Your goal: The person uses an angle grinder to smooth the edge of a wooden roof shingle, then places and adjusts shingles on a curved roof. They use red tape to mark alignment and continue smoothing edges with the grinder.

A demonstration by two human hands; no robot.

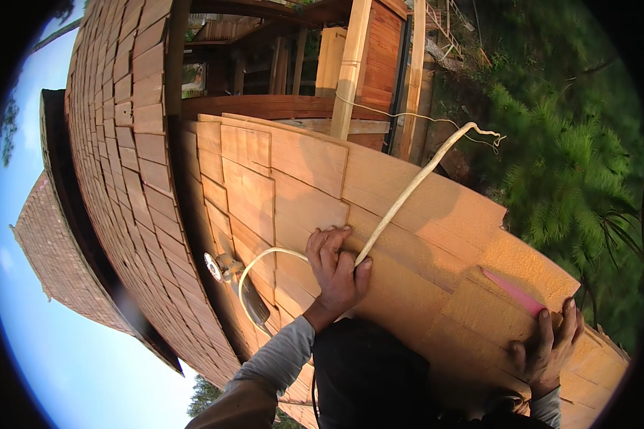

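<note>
My left hand (336, 272) is closed on a pale power cable (418, 182) and rests on the wooden shingles (304, 182); the cable arches up to the right above them. Left of that hand lies an angle grinder (250, 297) with a disc, its cord looping over it. At lower right, my right hand (551, 339) touches the shingles with bent, separated fingers, its fingertips by a shingle edge and a pink strip (511, 289).
A steeper shingled surface (125, 164) rises on the left, with another shingled roof (68, 250) beyond. Timber posts (350, 64) and wood framing stand behind the upper edge. Trees (572, 150) lie past the roof's right edge.
</note>
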